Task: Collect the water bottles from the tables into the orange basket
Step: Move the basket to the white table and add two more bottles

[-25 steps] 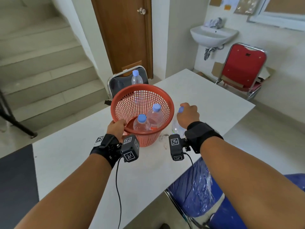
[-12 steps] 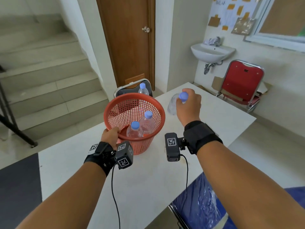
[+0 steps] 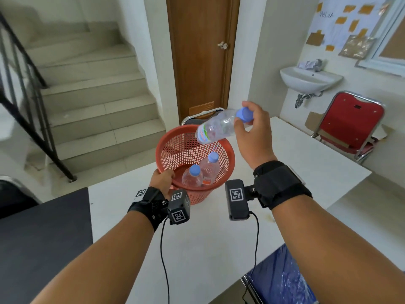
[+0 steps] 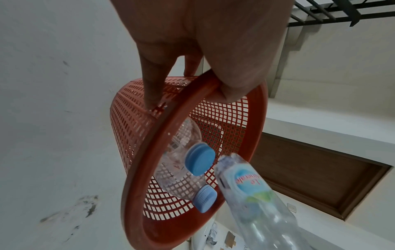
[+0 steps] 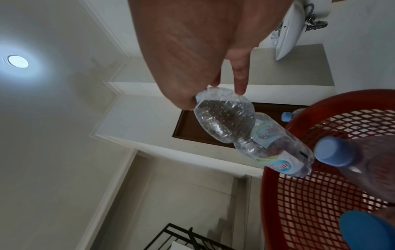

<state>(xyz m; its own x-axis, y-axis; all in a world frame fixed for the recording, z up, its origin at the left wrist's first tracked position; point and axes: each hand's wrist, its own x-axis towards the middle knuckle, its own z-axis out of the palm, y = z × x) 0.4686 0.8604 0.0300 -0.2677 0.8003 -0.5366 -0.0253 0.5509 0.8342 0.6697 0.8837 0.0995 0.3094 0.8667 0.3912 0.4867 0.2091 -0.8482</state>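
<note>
The orange basket [image 3: 231, 160] stands on the white table [image 3: 306, 172]. Two clear water bottles with blue caps [image 3: 192, 176] [image 3: 209, 166] stand inside it. My left hand [image 3: 163, 178] grips the basket's near rim, thumb inside and fingers on the outer mesh [image 4: 151, 94]. My right hand [image 3: 243, 116] pinches a third bottle [image 3: 215, 128] at its blue cap, above the basket's far right rim. That bottle is tilted, with its base pointing left over the basket opening. The right wrist view shows this bottle [image 5: 245, 132] over the rim [image 5: 269, 186], and another blue-capped bottle [image 5: 287, 116] beyond the basket.
A dark chair [image 3: 203, 113] stands just behind the basket, before a wooden door [image 3: 201, 55]. A red chair [image 3: 350, 121] and a wall sink [image 3: 311, 80] are at the right. Stairs [image 3: 92, 95] rise at the left. A black surface [image 3: 43, 238] adjoins the table's left.
My right hand has lifted the bottle from the table beside the basket, up and left to above the rim, and tilted it. My left hand has kept its hold on the rim.
</note>
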